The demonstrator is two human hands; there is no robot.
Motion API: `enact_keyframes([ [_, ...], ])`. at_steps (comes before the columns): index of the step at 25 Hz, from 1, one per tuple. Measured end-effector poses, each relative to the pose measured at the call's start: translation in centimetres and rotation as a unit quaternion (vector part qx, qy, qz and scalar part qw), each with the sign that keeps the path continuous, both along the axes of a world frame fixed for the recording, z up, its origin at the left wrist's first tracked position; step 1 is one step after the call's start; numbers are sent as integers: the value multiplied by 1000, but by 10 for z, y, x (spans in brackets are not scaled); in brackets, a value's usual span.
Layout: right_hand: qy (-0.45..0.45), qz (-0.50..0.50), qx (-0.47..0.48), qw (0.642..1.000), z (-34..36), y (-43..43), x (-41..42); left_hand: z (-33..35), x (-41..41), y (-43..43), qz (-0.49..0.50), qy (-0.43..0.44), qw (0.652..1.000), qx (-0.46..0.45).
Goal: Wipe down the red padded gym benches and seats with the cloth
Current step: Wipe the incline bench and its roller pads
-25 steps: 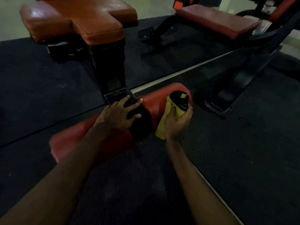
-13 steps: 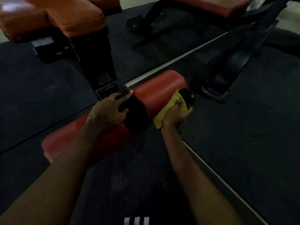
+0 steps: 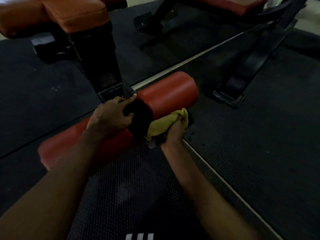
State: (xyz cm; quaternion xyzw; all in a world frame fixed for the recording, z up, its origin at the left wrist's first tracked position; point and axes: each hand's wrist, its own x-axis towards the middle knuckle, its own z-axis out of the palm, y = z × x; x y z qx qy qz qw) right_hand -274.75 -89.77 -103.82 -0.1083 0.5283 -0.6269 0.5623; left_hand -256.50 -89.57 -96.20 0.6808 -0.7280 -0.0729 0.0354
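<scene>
nearest the viewer a dark textured floor mat (image 3: 131,191) fills the bottom of the view, with a scrap of white-striped clothing at its near edge. just beyond it, low to the floor, lie two red roller pads end to end with a black bracket between them. the left hand (image 3: 110,116) rests over that dark middle joint, fingers curled round it and the forefinger stretched toward the far side, steadying the frame. the right hand (image 3: 174,132) is clenched round a bunched yellow cloth (image 3: 166,124), which is pressed against the near underside of the right roller pad (image 3: 168,95); something dark sits behind the cloth, too murky to name. the left roller pad (image 3: 57,149) runs out under the left forearm. the cloth looks light, soft and limp, so it likely works best gathered into a wad in the palm as it is here. the pads look smooth-skinned and firm with some give; they may turn on the bar, so bracing at the bracket seems sensible. farther off, at far left, a broad orange-red seat (image 3: 57,14) stands on a black post, and at far right a red bench (image 3: 230,4) on a black frame waits, both apparently not yet reached.
</scene>
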Motion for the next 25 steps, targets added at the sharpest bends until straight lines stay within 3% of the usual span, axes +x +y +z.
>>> enact_keyframes([
  [1, 137, -28, 5, 990, 7, 10, 5, 1, 0, -1, 4, 1, 1000, 7],
  [3, 338, -1, -103, 935, 8, 24, 11, 4, 0, 0, 8, 10, 1000, 11],
  [7, 520, 91, -228, 818, 27, 3, -22, 7, -4, 5, 13, 27, 1000, -7],
  [11, 612, 149, -233, 741, 58, -31, -34, 3, -7, 6, 49, -68, 996, -23],
  [13, 656, 165, -229, 700, 60, -35, -34, 3, -8, 8, 69, -56, 996, 8],
  [20, 710, 140, -181, 666, 62, -38, -25, 8, 1, 7, 6, -18, 996, 84],
  [23, 741, 156, -145, 637, 57, -45, -25, 8, -3, 10, 19, -7, 998, 66],
  [25, 767, 186, -121, 602, 67, -43, -25, 17, -7, 11, 35, 5, 994, 105],
])
